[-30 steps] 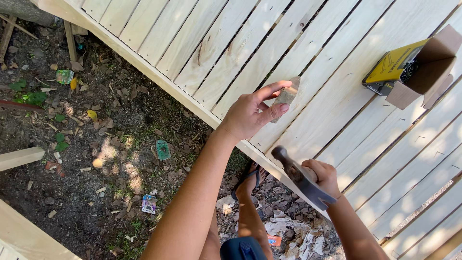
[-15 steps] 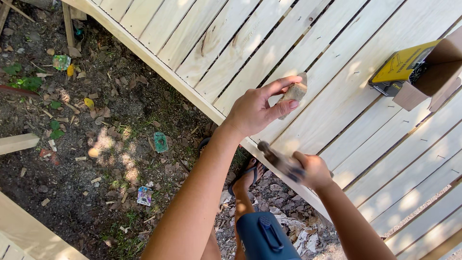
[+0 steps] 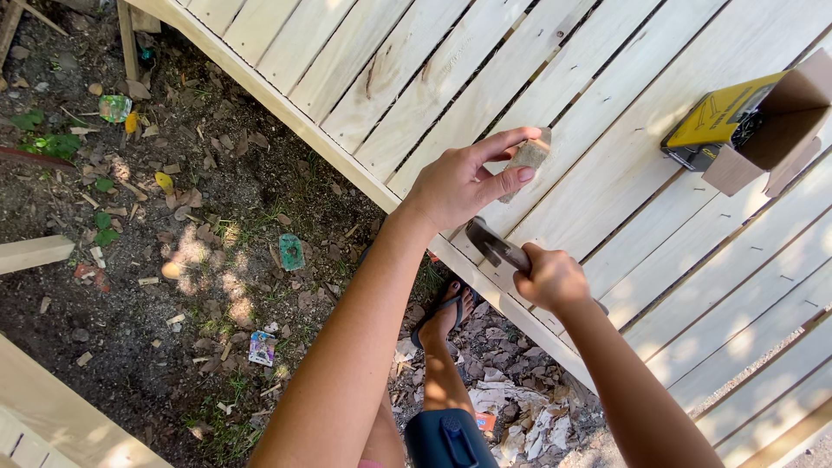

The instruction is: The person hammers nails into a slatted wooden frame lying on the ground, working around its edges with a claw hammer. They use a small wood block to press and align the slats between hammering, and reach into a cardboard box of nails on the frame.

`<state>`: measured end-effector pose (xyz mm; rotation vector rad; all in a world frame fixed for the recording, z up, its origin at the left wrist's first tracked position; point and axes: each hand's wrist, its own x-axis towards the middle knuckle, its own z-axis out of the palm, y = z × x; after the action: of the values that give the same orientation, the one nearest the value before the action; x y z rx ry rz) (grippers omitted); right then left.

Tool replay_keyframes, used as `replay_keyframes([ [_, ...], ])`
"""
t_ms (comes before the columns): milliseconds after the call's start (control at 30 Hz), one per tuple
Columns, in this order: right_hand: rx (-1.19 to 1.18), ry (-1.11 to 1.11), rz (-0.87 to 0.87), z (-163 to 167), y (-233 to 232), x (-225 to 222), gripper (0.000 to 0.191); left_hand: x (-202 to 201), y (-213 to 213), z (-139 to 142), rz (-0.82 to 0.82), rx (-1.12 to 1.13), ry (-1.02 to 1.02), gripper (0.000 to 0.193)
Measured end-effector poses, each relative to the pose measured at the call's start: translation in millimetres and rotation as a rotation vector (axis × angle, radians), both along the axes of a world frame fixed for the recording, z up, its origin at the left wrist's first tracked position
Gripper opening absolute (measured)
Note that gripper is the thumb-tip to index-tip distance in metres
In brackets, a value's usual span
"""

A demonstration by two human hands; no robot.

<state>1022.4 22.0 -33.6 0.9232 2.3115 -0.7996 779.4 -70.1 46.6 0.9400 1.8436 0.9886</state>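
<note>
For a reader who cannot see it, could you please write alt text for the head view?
The left hand pinches a small wood block against pale slatted boards, while the right hand grips a dark hammer just below. An open cardboard box sits on the boards; littered dirt lies beneath.

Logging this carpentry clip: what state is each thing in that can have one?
Left hand: pinching a small wooden block against the pale slatted wooden deck.
Right hand: closed around a dark metal tool.
Yellow-and-brown cardboard box: open, lying on the deck.
</note>
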Motion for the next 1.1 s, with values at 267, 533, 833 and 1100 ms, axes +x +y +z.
replay_keyframes([
  [267, 0.044, -0.014, 0.18, 2.1, -12.3, -3.1, 0.02, -4.2, 0.5, 0.3, -0.018, 0.087, 0.091, 0.073],
  [533, 0.048, 0.03, 0.061, 11.0, -25.1, -4.7, 0.021, -0.1, -7.7, 8.6, 0.007, 0.117, 0.127, 0.053],
  [833, 0.023, -0.048, -0.386, 38.1, -77.0, 31.4, 0.028, 30.9, -2.0, 44.1, 0.148, 0.071, 0.31, 0.058],
  [1100, -0.309, 0.467, -1.538, 58.7, -130.6, 115.1, 0.014, 56.1, -59.1, 72.0, 0.323, 0.168, 0.223, 0.044],
])
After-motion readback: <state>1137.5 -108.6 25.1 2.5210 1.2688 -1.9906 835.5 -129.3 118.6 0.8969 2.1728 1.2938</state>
